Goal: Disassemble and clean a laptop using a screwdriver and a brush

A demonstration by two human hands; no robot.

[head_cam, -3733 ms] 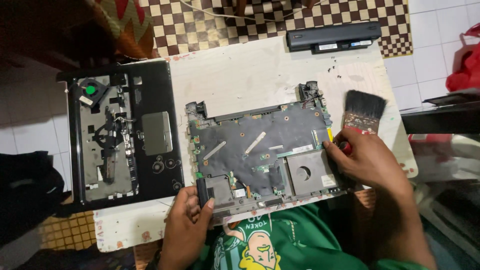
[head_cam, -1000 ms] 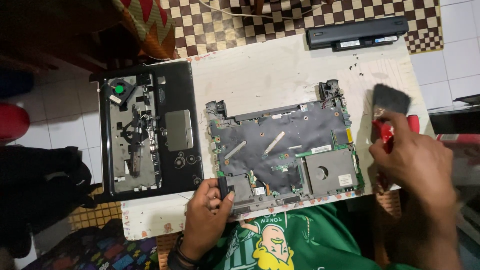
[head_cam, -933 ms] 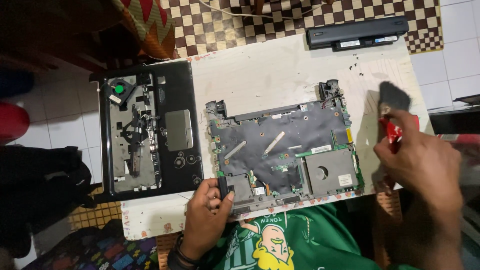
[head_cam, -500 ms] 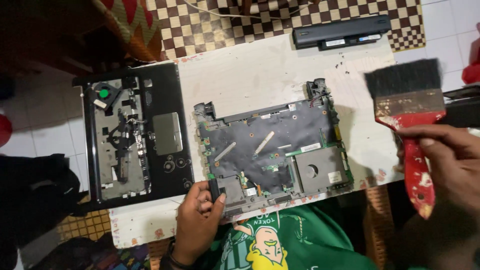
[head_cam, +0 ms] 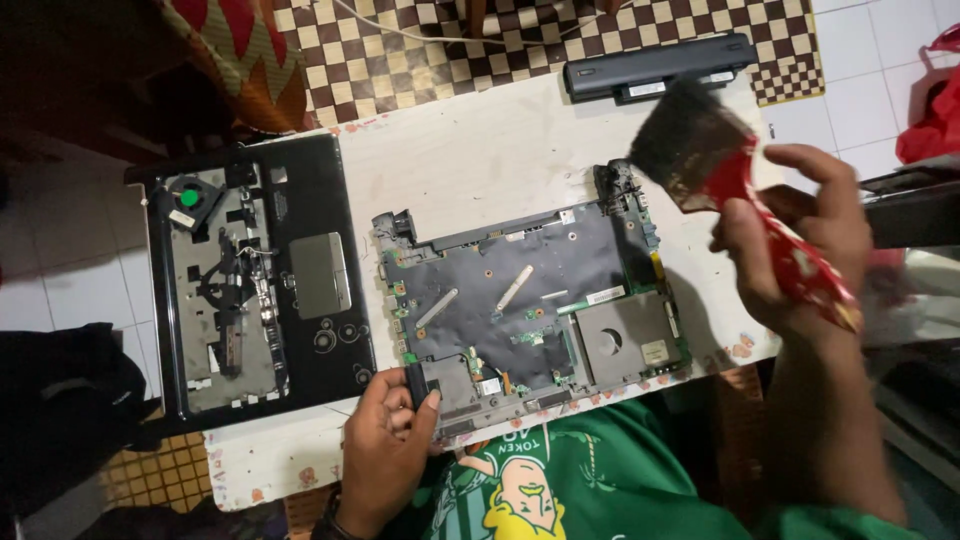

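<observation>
While the right hand (head_cam: pixel 800 240) has its fingers (head_cam: pixel 825 165) closed around the red handle of a brush (head_cam: pixel 720 165), the dark bristles point toward 10 o'clock and hang above the board's (head_cam: pixel 530 300) 2 o'clock corner. The left hand (head_cam: pixel 385 445) grips the board's 7 o'clock corner, fingers (head_cam: pixel 405 400) curled over its edge. The board lies flat in the middle of the white desk (head_cam: pixel 480 160). At 9 o'clock from it lies a black laptop case (head_cam: pixel 260 280) with a small fan (head_cam: pixel 188 197). At 12 o'clock, at the desk's far edge, lies a black battery (head_cam: pixel 660 65).
</observation>
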